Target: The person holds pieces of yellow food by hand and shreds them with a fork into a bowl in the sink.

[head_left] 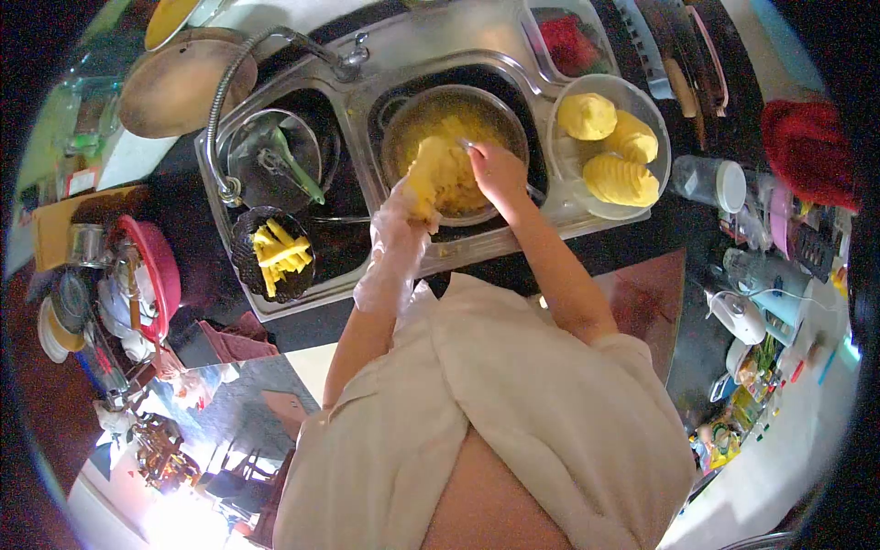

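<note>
In my left hand (408,220), which wears a clear plastic glove, is a peeled yellow pineapple (431,172), held tilted over a round metal pot (392,137) in the sink. My right hand (500,176) is closed around a small metal-tipped tool (467,144) that meets the pineapple's upper right side. Most of the tool is hidden by the fingers, so its exact kind does not show. Yellow pineapple scraps (463,200) lie in the pot below. Three peeled pineapples, one with spiral grooves, sit in a clear plastic container (610,213) to the right.
A dark bowl (240,259) of cut yellow strips stands at the left basin's front corner. Behind it, a green-handled utensil (298,170) rests in a clear bowl. The flexible faucet (220,115) arches over the left. Knives in a rack (678,73) stand back right.
</note>
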### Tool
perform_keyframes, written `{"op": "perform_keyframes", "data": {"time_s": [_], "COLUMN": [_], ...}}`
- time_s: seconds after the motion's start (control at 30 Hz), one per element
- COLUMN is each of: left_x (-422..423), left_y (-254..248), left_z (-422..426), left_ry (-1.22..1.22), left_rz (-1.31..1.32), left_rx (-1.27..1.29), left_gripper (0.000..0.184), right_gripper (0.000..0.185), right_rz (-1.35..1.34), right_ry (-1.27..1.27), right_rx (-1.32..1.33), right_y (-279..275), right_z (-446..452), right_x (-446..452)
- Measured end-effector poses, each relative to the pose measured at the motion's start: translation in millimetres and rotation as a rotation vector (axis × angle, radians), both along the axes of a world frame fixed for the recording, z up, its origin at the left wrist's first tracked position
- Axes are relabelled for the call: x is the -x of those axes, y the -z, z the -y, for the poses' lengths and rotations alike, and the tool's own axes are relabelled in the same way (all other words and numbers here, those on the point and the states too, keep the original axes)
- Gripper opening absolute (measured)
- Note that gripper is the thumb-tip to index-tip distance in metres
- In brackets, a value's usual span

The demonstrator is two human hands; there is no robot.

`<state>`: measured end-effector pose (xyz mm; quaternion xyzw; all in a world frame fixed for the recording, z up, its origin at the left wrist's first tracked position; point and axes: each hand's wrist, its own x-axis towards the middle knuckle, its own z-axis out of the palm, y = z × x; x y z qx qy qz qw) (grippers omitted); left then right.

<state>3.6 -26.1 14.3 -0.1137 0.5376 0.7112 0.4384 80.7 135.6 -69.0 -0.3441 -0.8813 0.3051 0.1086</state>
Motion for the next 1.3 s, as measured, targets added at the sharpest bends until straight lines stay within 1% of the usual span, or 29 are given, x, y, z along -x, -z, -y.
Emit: {"op": "perform_keyframes", "data": {"time_s": [0.07, 0.1, 0.13, 0.17, 0.2, 0.23, 0.27, 0.3, 0.33, 0.37, 0.4, 0.47, 0.5, 0.53, 0.6, 0.67, 0.7, 0.77, 0.8, 0.87, 0.9, 0.97, 1.0, 1.03, 1.07, 1.13, 1.2, 1.23, 1.3], "left_x": [5, 6, 8, 8, 5, 1, 0, -2, 0, 3, 5, 9, 6, 2, -1, 2, 2, 5, 7, 16, 13, 5, 4, 2, -1, 1, -1, -1, -6], "left_y": [-1, 5, 12, 19, 15, 6, 7, 8, 22, 28, 31, 36, 32, 28, 21, 13, 10, 7, 7, 9, 10, 14, 8, -3, -10, -3, 0, 5, 10], "left_z": [-6, -1, 7, 14, 13, 12, 11, 10, 9, 9, 8, 11, 11, 10, 8, 7, 9, 7, 8, 5, 4, 1, 0, 0, 2, 2, 4, 5, 11], "left_ry": [-0.233, -0.231, -0.116, -0.002, -0.005, 0.286, 0.449, 0.57, 0.362, 0.265, 0.15, 0.147, 0.146, 0.166, 0.178, -0.015, -0.016, -0.058, -0.06, -0.037, -0.037, -0.109, -0.105, -0.07, -0.038, -0.04, -0.114, -0.109, -0.126], "left_rz": [0.318, 0.321, 0.347, 0.37, 0.372, -0.219, -0.512, -0.816, -0.395, -0.186, 0.022, 0.392, 0.391, 0.166, -0.059, 0.395, 0.398, 0.32, 0.321, 0.429, 0.431, 0.391, 0.387, 0.473, 0.563, 0.57, 0.578, 0.576, 0.658], "left_rx": [0.072, 0.074, -0.014, -0.1, -0.099, 0.136, 0.238, 0.366, 0.16, 0.05, -0.043, -0.18, -0.178, -0.014, 0.147, 0.016, 0.018, -0.115, -0.113, -0.098, -0.099, 0.007, 0.008, -0.09, -0.183, -0.19, -0.158, -0.16, -0.151], "left_gripper": [0.026, 0.026, 0.026, 0.025, 0.025, 0.025, 0.024, 0.024, 0.017, 0.013, 0.009, 0.011, 0.011, 0.012, 0.013, 0.018, 0.018, 0.018, 0.018, 0.021, 0.021, 0.023, 0.023, 0.022, 0.02, 0.022, 0.024, 0.024, 0.024], "right_gripper": [0.028, 0.028, 0.028, 0.028, 0.025, 0.024, 0.024, 0.024, 0.024, 0.024, 0.024, 0.023, 0.023, 0.023, 0.023, 0.023, 0.023, 0.023, 0.023, 0.023, 0.023, 0.023, 0.023, 0.023, 0.023, 0.023, 0.027, 0.027, 0.024], "right_rz": [0.026, -0.016, -0.056, -0.052, -0.204, -0.357, -0.354, -0.224, -0.097, -0.117, -0.119, -0.105, -0.106, -0.074, -0.04, -0.068, -0.066, -0.203, -0.201, -0.057, -0.056, -0.131, -0.136, -0.215, -0.201, -0.188, -0.224, -0.226, -0.151], "right_ry": [0.064, 0.116, 0.168, 0.169, 0.105, 0.038, 0.039, -0.041, -0.121, -0.146, -0.146, -0.16, -0.16, -0.175, -0.193, -0.172, -0.173, -0.119, -0.12, -0.142, -0.141, -0.085, -0.081, -0.071, -0.058, -0.044, -0.046, -0.042, -0.093], "right_rx": [0.067, 0.235, 0.401, 0.403, 0.582, 0.76, 0.763, 0.667, 0.569, 0.481, 0.48, 0.425, 0.426, 0.437, 0.446, 0.392, 0.394, 0.381, 0.384, 0.288, 0.287, 0.323, 0.323, 0.367, 0.37, 0.371, 0.194, 0.19, -0.053], "right_y": [-3, -14, -25, -33, -41, -49, -59, -68, -73, -67, -68, -70, -70, -67, -62, -58, -56, -53, -53, -53, -52, -49, -49, -50, -42, -30, -19, -11, -2], "right_z": [1, 2, 4, 11, 20, 29, 38, 44, 48, 52, 53, 54, 56, 58, 60, 62, 64, 63, 64, 60, 60, 62, 57, 48, 44, 37, 39, 37, 37], "right_x": [-4, -6, -8, -11, -14, -16, -19, -21, -21, -22, -21, -19, -19, -20, -19, -16, -16, -11, -10, -4, -1, 6, 7, 7, 6, 8, 8, 10, 10]}}
